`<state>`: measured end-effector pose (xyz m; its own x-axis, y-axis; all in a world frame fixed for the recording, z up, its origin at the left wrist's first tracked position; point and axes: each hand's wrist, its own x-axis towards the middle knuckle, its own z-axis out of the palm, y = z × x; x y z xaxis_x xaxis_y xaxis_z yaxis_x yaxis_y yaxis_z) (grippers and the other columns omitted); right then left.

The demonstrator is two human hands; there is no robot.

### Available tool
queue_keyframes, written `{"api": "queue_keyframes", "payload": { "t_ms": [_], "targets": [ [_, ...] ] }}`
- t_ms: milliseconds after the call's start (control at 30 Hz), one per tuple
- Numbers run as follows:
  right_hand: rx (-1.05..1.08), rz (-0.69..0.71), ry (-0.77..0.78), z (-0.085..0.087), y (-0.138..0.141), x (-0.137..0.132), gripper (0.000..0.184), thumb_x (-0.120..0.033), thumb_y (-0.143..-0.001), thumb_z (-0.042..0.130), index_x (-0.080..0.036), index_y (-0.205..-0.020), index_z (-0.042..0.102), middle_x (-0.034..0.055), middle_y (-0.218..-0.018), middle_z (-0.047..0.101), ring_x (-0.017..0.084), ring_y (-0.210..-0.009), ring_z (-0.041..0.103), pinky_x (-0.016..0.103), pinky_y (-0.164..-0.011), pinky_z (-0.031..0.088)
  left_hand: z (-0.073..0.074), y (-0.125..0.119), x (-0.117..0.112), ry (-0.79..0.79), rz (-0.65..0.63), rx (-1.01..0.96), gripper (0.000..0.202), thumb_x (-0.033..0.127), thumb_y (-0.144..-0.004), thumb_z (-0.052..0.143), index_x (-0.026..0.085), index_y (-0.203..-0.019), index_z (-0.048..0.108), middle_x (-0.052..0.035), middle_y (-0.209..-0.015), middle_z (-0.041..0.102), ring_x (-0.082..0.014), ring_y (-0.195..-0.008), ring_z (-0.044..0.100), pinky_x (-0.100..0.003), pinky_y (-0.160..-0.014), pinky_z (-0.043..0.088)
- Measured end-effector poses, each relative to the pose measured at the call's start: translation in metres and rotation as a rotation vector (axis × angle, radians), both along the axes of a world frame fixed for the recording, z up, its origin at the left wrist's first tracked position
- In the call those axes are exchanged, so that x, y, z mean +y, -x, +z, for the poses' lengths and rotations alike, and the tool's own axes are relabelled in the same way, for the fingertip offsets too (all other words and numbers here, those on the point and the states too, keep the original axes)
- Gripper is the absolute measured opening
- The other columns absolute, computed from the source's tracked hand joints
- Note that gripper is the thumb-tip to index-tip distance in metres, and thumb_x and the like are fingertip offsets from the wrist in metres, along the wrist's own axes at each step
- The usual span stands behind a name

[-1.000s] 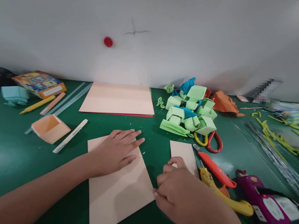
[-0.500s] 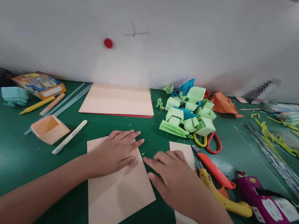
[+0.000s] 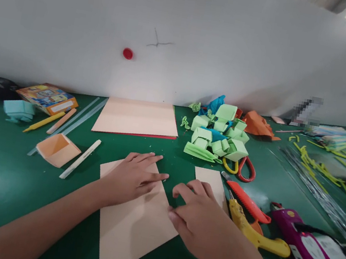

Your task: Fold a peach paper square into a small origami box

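Observation:
A peach paper sheet (image 3: 137, 235) lies at an angle on the green table. My left hand (image 3: 132, 180) rests flat across its upper part, fingers spread. At the sheet's right edge my right hand (image 3: 200, 221) has curled fingers, with the thumb and a fingertip close together on that edge. Partly under my right hand and wrist is a narrower peach paper strip (image 3: 211, 179). Just right of it lie a red-orange utility knife (image 3: 244, 200) and a yellow glue gun (image 3: 252, 228).
A stack of peach paper (image 3: 138, 116) lies by the wall. Folded green paper pieces (image 3: 222, 131) are heaped beside scissors (image 3: 246, 169). On the left are a folded peach paper box (image 3: 58, 149), a pale stick (image 3: 80, 159) and a yellow crayon (image 3: 43, 121). A purple power strip (image 3: 302, 241) sits right.
My right hand has curled its fingers and drawn the thumb to the sheet's edge, a little lower than before. My left index finger has shifted slightly. The sheet stays in place.

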<state>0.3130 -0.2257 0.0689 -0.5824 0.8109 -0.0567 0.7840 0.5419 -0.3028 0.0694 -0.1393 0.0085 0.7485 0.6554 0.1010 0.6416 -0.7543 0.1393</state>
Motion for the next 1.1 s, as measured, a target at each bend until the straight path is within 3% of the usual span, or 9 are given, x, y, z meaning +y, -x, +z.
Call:
{"api": "queue_keyframes", "payload": {
  "t_ms": [133, 233, 367, 467, 533, 667, 800, 900, 1100],
  "targets": [
    [0.143, 0.017, 0.029, -0.002, 0.003, 0.001, 0.035, -0.03, -0.106, 0.044, -0.021, -0.081, 0.067, 0.0046, -0.106, 0.066, 0.024, -0.104, 0.05, 0.048, -0.098, 0.038, 0.003, 0.0, 0.001, -0.029, 0.054, -0.176, 0.039, 0.029, -0.102, 0.047, 0.04, -0.135, 0.065, -0.0038, -0.154, 0.053, -0.0313, -0.136, 0.053, -0.054, -0.105, 0.045],
    [0.209, 0.104, 0.056, -0.013, 0.01, 0.003, 0.024, -0.044, -0.095, 0.063, -0.022, -0.105, 0.068, 0.0066, -0.126, 0.063, 0.027, -0.115, 0.05, 0.046, -0.103, 0.037, 0.01, 0.003, 0.006, 0.036, 0.178, -0.421, 0.039, 0.027, -0.101, 0.045, 0.033, -0.13, 0.069, -0.0039, -0.146, 0.061, -0.0266, -0.126, 0.062, -0.046, -0.099, 0.054],
    [0.201, 0.287, 0.131, -0.024, 0.014, 0.003, 0.09, -0.059, -0.076, 0.078, -0.029, -0.152, 0.041, 0.0092, -0.162, 0.036, 0.037, -0.143, 0.031, 0.055, -0.118, 0.022, 0.028, 0.013, 0.012, 0.148, 0.335, -0.606, 0.035, 0.034, -0.099, 0.048, 0.032, -0.122, 0.074, -0.0031, -0.14, 0.065, -0.0254, -0.122, 0.065, -0.033, -0.08, 0.062],
    [0.143, 0.369, 0.184, -0.025, 0.011, 0.0, 0.102, -0.056, -0.078, 0.078, -0.035, -0.162, 0.023, 0.008, -0.171, 0.021, 0.04, -0.152, 0.02, 0.061, -0.121, 0.012, 0.04, 0.026, 0.009, 0.199, 0.342, -0.558, 0.034, 0.037, -0.099, 0.049, 0.032, -0.121, 0.074, -0.0029, -0.135, 0.068, -0.0251, -0.121, 0.066, -0.03, -0.074, 0.063],
    [0.114, 0.394, 0.185, -0.025, 0.011, -0.004, 0.104, -0.051, -0.079, 0.079, -0.037, -0.163, 0.019, 0.0068, -0.172, 0.017, 0.04, -0.153, 0.017, 0.063, -0.122, 0.012, 0.043, 0.039, 0.002, 0.208, 0.306, -0.48, 0.034, 0.039, -0.1, 0.048, 0.032, -0.123, 0.073, -0.0018, -0.13, 0.071, -0.0236, -0.119, 0.067, -0.031, -0.082, 0.063],
    [0.091, 0.404, 0.175, -0.026, 0.013, -0.008, 0.094, -0.047, -0.083, 0.075, -0.033, -0.161, 0.026, 0.0056, -0.171, 0.023, 0.039, -0.153, 0.02, 0.061, -0.122, 0.013, 0.028, 0.072, -0.019, 0.1, 0.302, -0.403, 0.033, 0.042, -0.101, 0.048, 0.032, -0.118, 0.075, -0.0012, -0.122, 0.075, -0.0224, -0.115, 0.07, -0.035, -0.096, 0.059],
    [0.107, 0.309, 0.153, -0.028, 0.016, -0.002, 0.081, -0.057, -0.086, 0.071, -0.029, -0.156, 0.04, 0.0072, -0.166, 0.035, 0.038, -0.147, 0.029, 0.059, -0.121, 0.018, 0.007, 0.097, -0.031, 0.073, 0.392, -0.443, 0.031, 0.038, -0.098, 0.05, 0.029, -0.11, 0.077, -0.002, -0.114, 0.077, -0.0209, -0.104, 0.073, -0.032, -0.091, 0.06],
    [0.106, 0.24, 0.116, -0.029, 0.015, 0.006, 0.068, -0.06, -0.087, 0.071, -0.032, -0.146, 0.053, 0.0046, -0.16, 0.045, 0.035, -0.142, 0.036, 0.055, -0.116, 0.025, 0.002, 0.1, -0.029, 0.073, 0.426, -0.485, 0.033, 0.04, -0.098, 0.05, 0.027, -0.11, 0.077, -0.0027, -0.112, 0.078, -0.0208, -0.102, 0.073, -0.032, -0.089, 0.061],
    [0.157, 0.197, 0.064, -0.035, 0.012, 0.015, 0.033, -0.05, -0.099, 0.062, -0.036, -0.127, 0.07, -0.003, -0.15, 0.057, 0.026, -0.133, 0.046, 0.045, -0.11, 0.031, 0.003, 0.095, -0.023, 0.046, 0.415, -0.472, 0.032, 0.04, -0.098, 0.05, 0.026, -0.111, 0.076, -0.0031, -0.113, 0.078, -0.0212, -0.102, 0.073, -0.033, -0.09, 0.06]
  ]
}}
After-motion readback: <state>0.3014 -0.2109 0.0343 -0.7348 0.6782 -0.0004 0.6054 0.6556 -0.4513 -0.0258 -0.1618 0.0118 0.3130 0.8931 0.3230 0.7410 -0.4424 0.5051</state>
